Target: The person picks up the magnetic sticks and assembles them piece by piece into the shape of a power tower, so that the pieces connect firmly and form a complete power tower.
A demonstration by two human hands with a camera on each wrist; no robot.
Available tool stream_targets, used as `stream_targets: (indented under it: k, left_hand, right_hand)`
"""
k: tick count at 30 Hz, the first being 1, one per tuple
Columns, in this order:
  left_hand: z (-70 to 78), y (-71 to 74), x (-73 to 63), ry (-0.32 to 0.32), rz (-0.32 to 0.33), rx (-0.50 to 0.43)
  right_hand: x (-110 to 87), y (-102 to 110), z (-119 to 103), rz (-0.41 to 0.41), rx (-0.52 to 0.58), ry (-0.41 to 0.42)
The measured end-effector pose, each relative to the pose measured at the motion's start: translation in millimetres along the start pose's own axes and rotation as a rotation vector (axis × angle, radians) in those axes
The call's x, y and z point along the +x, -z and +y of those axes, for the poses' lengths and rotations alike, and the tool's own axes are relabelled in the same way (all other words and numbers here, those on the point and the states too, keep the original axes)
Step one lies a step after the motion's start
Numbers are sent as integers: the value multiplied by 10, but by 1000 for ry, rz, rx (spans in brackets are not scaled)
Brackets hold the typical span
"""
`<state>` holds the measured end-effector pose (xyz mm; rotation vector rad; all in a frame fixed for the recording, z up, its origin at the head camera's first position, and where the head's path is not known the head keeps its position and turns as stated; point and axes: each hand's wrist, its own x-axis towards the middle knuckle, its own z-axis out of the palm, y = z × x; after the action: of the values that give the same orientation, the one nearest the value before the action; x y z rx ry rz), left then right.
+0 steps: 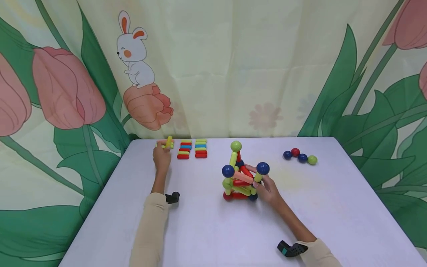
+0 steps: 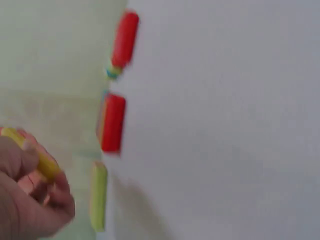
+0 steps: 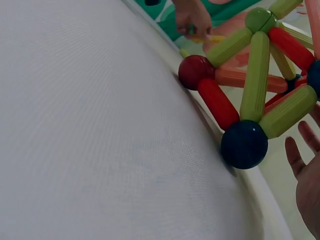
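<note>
At the far left, the table (image 1: 200, 230) is running its side edge slantwise toward the viewer, with white tabletop stretching between that edge and the left arm. The left hand (image 1: 162, 157) is reaching close to the far edge, its thumb and fingers closing together on a yellow stick (image 1: 169, 141) (the left wrist view is blurring, yet the pinch is showing). Light green sticks (image 1: 168, 146) are lying just beside those fingers. Next, two stacks of coloured sticks, the left stack (image 1: 183, 150) and the right stack (image 1: 201, 149), are standing near the same far edge, a narrow gap separating them.

Around the middle, the stick-and-ball structure (image 1: 242, 177) is rising from its lower red and blue balls to a green ball (image 1: 235, 146) on top. White tabletop is spreading in front of it and to both sides. The right hand (image 1: 268, 190) is holding it at its right side, thumb in front and a finger behind; in the right wrist view other fingers are extending apart from one another beside the sticks.

Farther right, a row of loose balls (image 1: 302, 158) (two blue, one red, one green) is lying well apart from the structure, with bare tabletop reaching on to the right edge.
</note>
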<state>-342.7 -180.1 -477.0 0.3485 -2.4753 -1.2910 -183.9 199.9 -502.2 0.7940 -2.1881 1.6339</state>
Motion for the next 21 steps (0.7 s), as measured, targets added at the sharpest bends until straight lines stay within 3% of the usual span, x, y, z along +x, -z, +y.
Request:
stream_targets:
  k: [2, 6, 8, 12, 17, 21]
  left_hand:
    - [166, -69, -56, -37, -108, -170]
    - [488, -225, -235, -101, -409, -483]
    - [615, -322, -333, -118, -534, -583]
    - [800, -526, -508, -116, -707, -680]
    - [938, -727, -667, -75, -830, -703]
    - [1005, -793, -746, -106, -961, -695]
  right_hand:
    - [2, 2, -4, -4, 39, -8]
    - [27, 15, -8, -28, 99, -25]
    - [50, 19, -5, -40, 126, -23]
    - [80, 29, 19, -50, 156, -26]
    - [90, 53, 55, -43, 159, -33]
    - [104, 63, 53, -23, 138, -44]
